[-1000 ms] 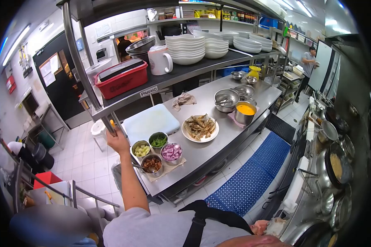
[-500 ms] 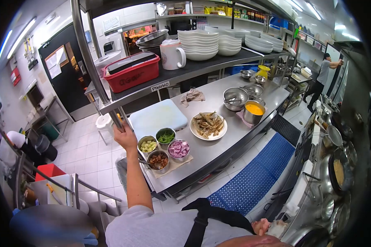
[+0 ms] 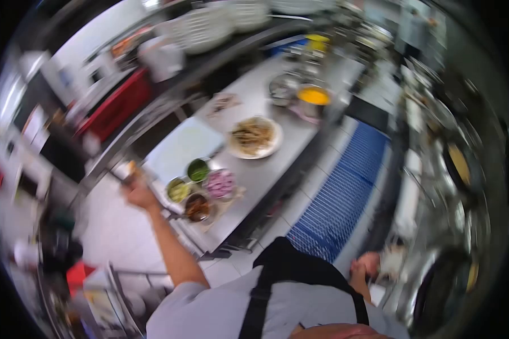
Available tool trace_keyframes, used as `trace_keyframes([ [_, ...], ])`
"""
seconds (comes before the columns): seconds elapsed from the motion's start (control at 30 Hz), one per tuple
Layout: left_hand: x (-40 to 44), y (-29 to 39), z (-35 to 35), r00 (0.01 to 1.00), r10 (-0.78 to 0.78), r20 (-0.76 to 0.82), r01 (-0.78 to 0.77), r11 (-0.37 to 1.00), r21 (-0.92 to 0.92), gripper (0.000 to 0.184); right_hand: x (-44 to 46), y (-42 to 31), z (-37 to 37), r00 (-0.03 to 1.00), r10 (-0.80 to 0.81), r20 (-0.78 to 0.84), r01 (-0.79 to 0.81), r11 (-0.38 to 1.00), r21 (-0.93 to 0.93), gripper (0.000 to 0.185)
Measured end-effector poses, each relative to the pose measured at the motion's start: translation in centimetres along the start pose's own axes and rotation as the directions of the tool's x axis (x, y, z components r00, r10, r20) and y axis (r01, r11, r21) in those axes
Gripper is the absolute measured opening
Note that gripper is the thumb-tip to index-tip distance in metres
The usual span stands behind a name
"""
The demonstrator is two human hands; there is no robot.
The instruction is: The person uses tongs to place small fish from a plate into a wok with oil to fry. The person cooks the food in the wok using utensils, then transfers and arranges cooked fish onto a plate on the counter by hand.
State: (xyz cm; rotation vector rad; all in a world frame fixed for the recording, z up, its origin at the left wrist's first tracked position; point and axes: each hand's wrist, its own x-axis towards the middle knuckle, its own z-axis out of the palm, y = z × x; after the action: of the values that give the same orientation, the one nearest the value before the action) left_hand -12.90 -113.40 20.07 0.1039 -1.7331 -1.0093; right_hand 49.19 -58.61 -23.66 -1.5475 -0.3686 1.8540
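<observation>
My left hand [image 3: 139,191] is closed around the upright steel post at the shelf's near end, smeared by motion. Close to it on the steel counter lies a white cutting board [image 3: 181,148]. Steel tubs stand by its front corner: chopped greens [image 3: 198,170], pale green pieces [image 3: 178,190], chopped purple onion [image 3: 220,183] and browned bits [image 3: 198,208]. Beyond them a white plate [image 3: 276,141] bears fried fish [image 3: 252,136]. Low on the right, my right hand [image 3: 366,264] is curled shut beside a whitish cloth [image 3: 393,261]; whatever its fingers hold is too blurred to make out.
A pot of orange liquid [image 3: 313,96] and steel bowls [image 3: 285,89] stand farther along the counter. Overhead, the shelf holds stacked white bowls [image 3: 203,28] and a red bin [image 3: 116,104]. A blue floor mat [image 3: 345,186] runs beside the stove pans [image 3: 444,282]. A person [image 3: 415,28] stands far back.
The view has swung and blurred; counter and shelf have shifted left and up in it. My left hand keeps its place at the post. My right hand now shows higher up, with more forearm visible.
</observation>
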Motion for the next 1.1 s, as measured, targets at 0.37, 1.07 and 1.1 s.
trace_keyframes([
  [0.37, 0.8, 3.5, -0.3, 0.999, -0.031, -0.035, 0.033, 0.997, 0.064, 0.04, -3.6, 1.2, 3.2, 0.928, -0.044, -0.37, 0.009, 0.995, -0.097, 0.026],
  [1.07, -2.5, 9.4, -2.9, 0.897, 0.357, -0.259, -0.265, 0.906, 0.33, 0.04, -2.6, 4.7, -0.3, 0.951, 0.14, -0.275, -0.282, 0.755, -0.591, 0.042],
  [1.1, -3.5, 11.4, -3.3, 0.767, 0.538, -0.349, -0.389, 0.824, 0.413, 0.039, -2.4, 5.3, -1.1, 0.938, 0.204, -0.279, -0.34, 0.698, -0.63, 0.041],
])
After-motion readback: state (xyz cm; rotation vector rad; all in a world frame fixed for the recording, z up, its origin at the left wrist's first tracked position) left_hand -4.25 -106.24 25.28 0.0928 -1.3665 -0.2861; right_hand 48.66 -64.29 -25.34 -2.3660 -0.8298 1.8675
